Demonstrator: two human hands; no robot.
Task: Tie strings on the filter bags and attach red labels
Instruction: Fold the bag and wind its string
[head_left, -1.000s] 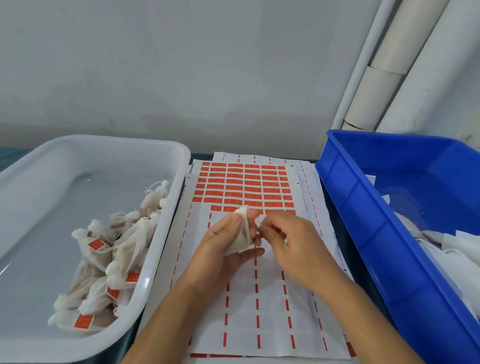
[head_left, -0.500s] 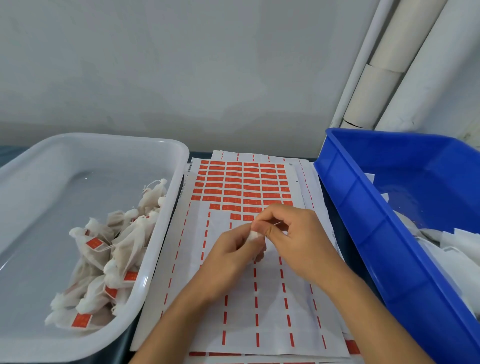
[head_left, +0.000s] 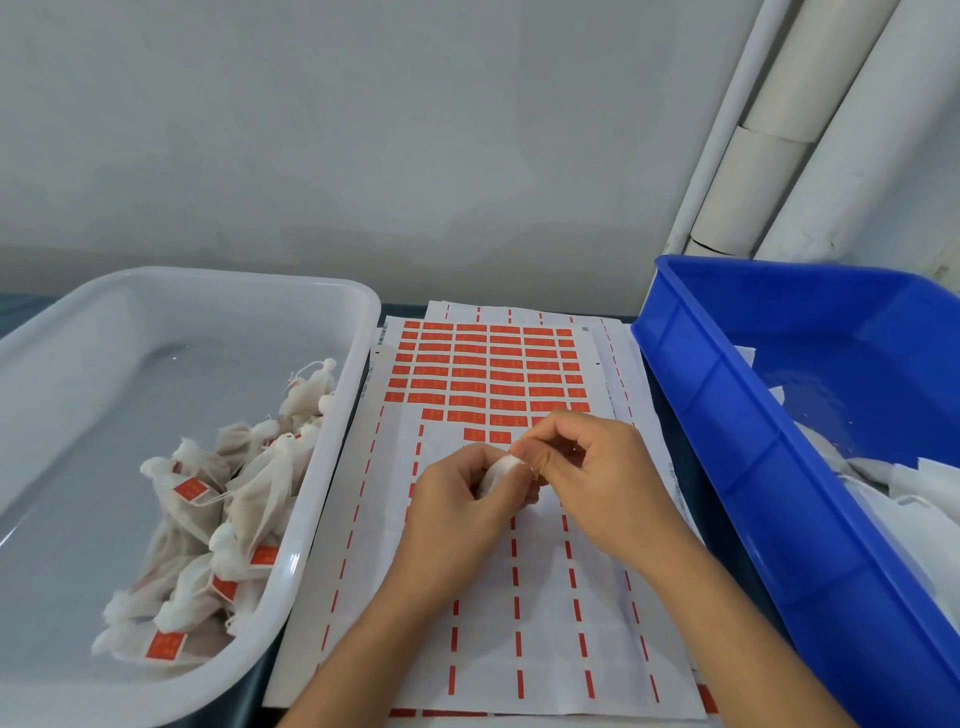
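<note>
My left hand (head_left: 457, 506) grips a small white filter bag (head_left: 501, 467), most of it hidden inside my fingers. My right hand (head_left: 592, 473) pinches at the bag's gathered top, fingertips meeting my left thumb; a thin string there is barely visible. Both hands hover over the label sheet (head_left: 488, 613), whose upper part holds rows of red labels (head_left: 488, 371). Its lower rows are peeled, leaving only red dashes.
A white tray (head_left: 332, 467) on the left holds several tied bags with red labels (head_left: 218, 514). A blue bin (head_left: 737, 467) on the right holds loose white filter bags (head_left: 914, 488). White pipes (head_left: 769, 156) run up the wall behind it.
The bag was exposed in my left hand a second ago; my left fingers have closed over it. My right hand has shifted up to the bag's top and stays pinching there.
</note>
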